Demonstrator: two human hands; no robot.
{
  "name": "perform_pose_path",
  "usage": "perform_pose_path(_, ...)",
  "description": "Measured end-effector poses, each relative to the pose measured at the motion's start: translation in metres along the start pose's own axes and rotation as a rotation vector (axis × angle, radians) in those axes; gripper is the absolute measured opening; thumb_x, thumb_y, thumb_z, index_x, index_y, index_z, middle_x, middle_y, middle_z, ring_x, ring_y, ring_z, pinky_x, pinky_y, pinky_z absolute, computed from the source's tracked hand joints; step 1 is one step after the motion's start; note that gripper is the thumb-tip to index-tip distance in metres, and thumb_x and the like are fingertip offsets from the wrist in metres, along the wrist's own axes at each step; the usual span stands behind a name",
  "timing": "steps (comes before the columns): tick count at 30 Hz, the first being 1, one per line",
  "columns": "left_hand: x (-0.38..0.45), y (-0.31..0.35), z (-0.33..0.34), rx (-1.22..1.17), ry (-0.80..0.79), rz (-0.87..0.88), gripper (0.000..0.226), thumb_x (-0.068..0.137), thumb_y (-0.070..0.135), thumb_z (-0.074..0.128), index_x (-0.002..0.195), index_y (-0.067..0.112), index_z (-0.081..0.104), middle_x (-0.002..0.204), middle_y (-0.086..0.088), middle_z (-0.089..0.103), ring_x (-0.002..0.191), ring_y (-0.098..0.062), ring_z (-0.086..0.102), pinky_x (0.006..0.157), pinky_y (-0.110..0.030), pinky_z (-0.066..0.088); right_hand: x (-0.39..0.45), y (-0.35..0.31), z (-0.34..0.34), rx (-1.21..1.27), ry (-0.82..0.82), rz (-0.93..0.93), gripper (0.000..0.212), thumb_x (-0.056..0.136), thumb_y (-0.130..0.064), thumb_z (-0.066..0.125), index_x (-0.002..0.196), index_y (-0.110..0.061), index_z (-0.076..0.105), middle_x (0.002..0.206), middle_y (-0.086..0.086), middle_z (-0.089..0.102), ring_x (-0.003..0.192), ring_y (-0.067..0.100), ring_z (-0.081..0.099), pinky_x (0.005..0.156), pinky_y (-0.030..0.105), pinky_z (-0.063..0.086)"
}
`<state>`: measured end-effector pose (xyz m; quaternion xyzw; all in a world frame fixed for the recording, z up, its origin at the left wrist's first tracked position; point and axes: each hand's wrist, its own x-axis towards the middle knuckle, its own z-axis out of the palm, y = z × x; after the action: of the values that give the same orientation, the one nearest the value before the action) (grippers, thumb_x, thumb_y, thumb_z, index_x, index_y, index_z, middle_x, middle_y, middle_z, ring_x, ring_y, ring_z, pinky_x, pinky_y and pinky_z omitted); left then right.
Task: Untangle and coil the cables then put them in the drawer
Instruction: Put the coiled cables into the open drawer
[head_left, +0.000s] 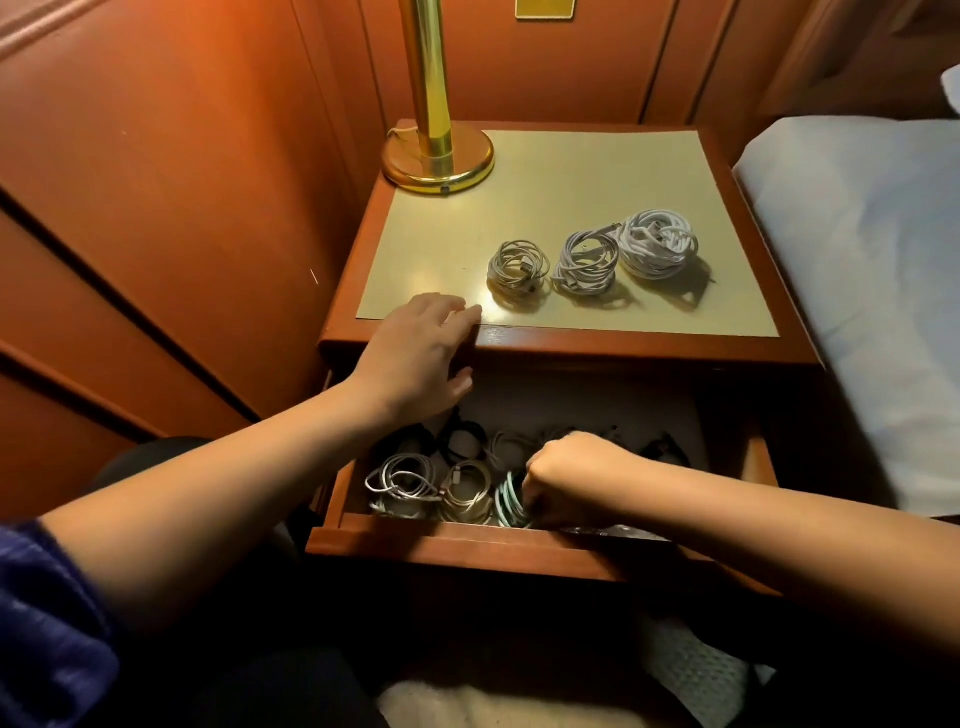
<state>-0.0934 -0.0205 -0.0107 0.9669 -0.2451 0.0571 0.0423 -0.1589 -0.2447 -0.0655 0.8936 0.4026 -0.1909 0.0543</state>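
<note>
While the drawer stands pulled out: the drawer (457, 545) of the wooden nightstand (613, 345) is open toward the near side, its front rail nearest the camera
Drawer contents: several coiled cables lie flat inside; a silver-grey coil (400, 483) at near left, a beige coil (467, 491) just right of it, a pale green coil (509, 501) next along, and dark coils (462, 439) farther back
Right hand: the right hand (571, 480) is inside the drawer, knuckles up, fingers curled down onto the pale green coil and gripping it
Left hand: the left hand (421, 358) rests on the near left edge of the nightstand top, fingers relaxed and nearly straight, thumb hanging below the edge
Cables on top: three coils sit in a row running left to right on the near right of the top; a small grey coil (518, 267), a lavender-grey coil (587, 262) and a larger white coil (658, 243), the last two touching
Lie of the coils: all lie flat, loops facing up; plug directions cannot be told
Surface: a pale cream inlay (571, 176) framed in reddish wood
Lamp: a brass lamp base (439, 156) stands at the far left corner
Room: reddish wood panelling (156, 182) to the left and behind, a bed with a pale sheet (857, 260) to the right
</note>
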Motion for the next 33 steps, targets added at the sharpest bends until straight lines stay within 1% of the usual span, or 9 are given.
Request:
perform_pose_path(3, 0.002, -0.002, 0.003, -0.001, -0.004, -0.014, 0.073, 0.086, 0.044, 0.069, 0.149, 0.016, 0.046, 0.148, -0.013, 0.051, 0.135, -0.032, 0.047, 0.110, -0.044, 0.042, -0.003, 0.016, -0.032, 0.165, 0.001, 0.015, 0.027, 0.076, -0.050, 0.077, 0.100, -0.038, 0.077, 0.090, -0.013, 0.075, 0.083, 0.013, 0.070, 0.068, 0.031, 0.055)
perform_pose_path(6, 0.002, -0.001, 0.007, 0.018, 0.011, -0.007, 0.075, 0.086, 0.045, 0.069, 0.150, 0.015, 0.045, 0.148, -0.014, 0.050, 0.134, -0.033, 0.047, 0.110, -0.044, 0.041, -0.005, 0.045, -0.080, 0.374, 0.175, 0.031, 0.022, 0.083, -0.042, 0.082, 0.103, -0.033, 0.079, 0.085, -0.016, 0.072, 0.075, 0.000, 0.065, 0.072, 0.031, 0.056)
perform_pose_path(11, 0.003, -0.001, 0.008, 0.027, 0.041, -0.003, 0.075, 0.084, 0.047, 0.071, 0.148, 0.016, 0.046, 0.146, -0.012, 0.052, 0.131, -0.033, 0.049, 0.106, -0.043, 0.043, 0.011, 0.074, -0.130, 0.204, 0.694, 0.316, 0.031, 0.092, -0.038, 0.073, 0.122, -0.030, 0.072, 0.093, -0.004, 0.074, 0.083, 0.022, 0.069, 0.072, 0.036, 0.057)
perform_pose_path(14, 0.003, -0.002, 0.009, 0.030, 0.044, -0.003, 0.075, 0.084, 0.048, 0.070, 0.148, 0.017, 0.046, 0.145, -0.011, 0.051, 0.131, -0.032, 0.048, 0.105, -0.043, 0.044, 0.034, 0.081, -0.143, 0.120, 0.614, 0.425, 0.038, 0.091, -0.048, 0.071, 0.126, -0.032, 0.071, 0.109, 0.001, 0.074, 0.098, 0.028, 0.068, 0.074, 0.033, 0.048)
perform_pose_path(18, 0.004, -0.005, 0.008, 0.038, 0.031, 0.014, 0.074, 0.083, 0.052, 0.070, 0.145, 0.021, 0.046, 0.143, -0.009, 0.051, 0.127, -0.031, 0.050, 0.101, -0.044, 0.047, 0.050, 0.081, -0.144, 0.155, 0.498, 0.490, 0.035, 0.087, -0.048, 0.077, 0.119, -0.035, 0.076, 0.119, 0.003, 0.072, 0.101, 0.029, 0.067, 0.083, 0.040, 0.056)
perform_pose_path(24, 0.029, -0.018, -0.017, -0.105, -0.098, -0.001, 0.068, 0.076, 0.074, 0.070, 0.126, 0.028, 0.062, 0.124, -0.001, 0.058, 0.112, -0.022, 0.052, 0.092, -0.044, 0.051, 0.049, 0.097, -0.151, 0.623, 0.437, 0.544, 0.037, 0.082, -0.040, 0.086, 0.117, -0.029, 0.078, 0.117, 0.000, 0.068, 0.100, 0.015, 0.060, 0.083, 0.034, 0.049)
perform_pose_path(28, 0.051, -0.013, -0.024, -0.262, 0.006, -0.042, 0.049, 0.087, 0.052, 0.074, 0.122, 0.019, 0.066, 0.116, -0.002, 0.065, 0.102, -0.020, 0.061, 0.086, -0.040, 0.055, 0.043, 0.105, -0.156, 0.847, 0.503, 0.538, 0.034, 0.084, -0.033, 0.086, 0.116, -0.024, 0.078, 0.126, 0.005, 0.071, 0.111, 0.019, 0.064, 0.100, 0.042, 0.053)
perform_pose_path(31, 0.063, -0.007, -0.019, -0.207, 0.079, 0.031, 0.043, 0.092, 0.039, 0.073, 0.131, 0.023, 0.065, 0.123, -0.004, 0.060, 0.106, -0.023, 0.059, 0.086, -0.041, 0.055, 0.033, 0.107, -0.158, 0.913, 0.640, 0.526, 0.031, 0.084, -0.028, 0.086, 0.113, -0.024, 0.078, 0.111, 0.004, 0.076, 0.098, 0.015, 0.071, 0.093, 0.041, 0.059)
perform_pose_path(33, 0.071, -0.005, -0.016, -0.176, 0.041, 0.047, 0.038, 0.094, 0.038, 0.071, 0.130, 0.027, 0.069, 0.124, -0.003, 0.058, 0.107, -0.022, 0.057, 0.085, -0.040, 0.053, 0.019, 0.104, -0.159, 0.871, 0.673, 0.470, 0.029, 0.087, -0.027, 0.084, 0.115, -0.024, 0.077, 0.102, -0.001, 0.075, 0.090, 0.009, 0.070, 0.077, 0.029, 0.059)
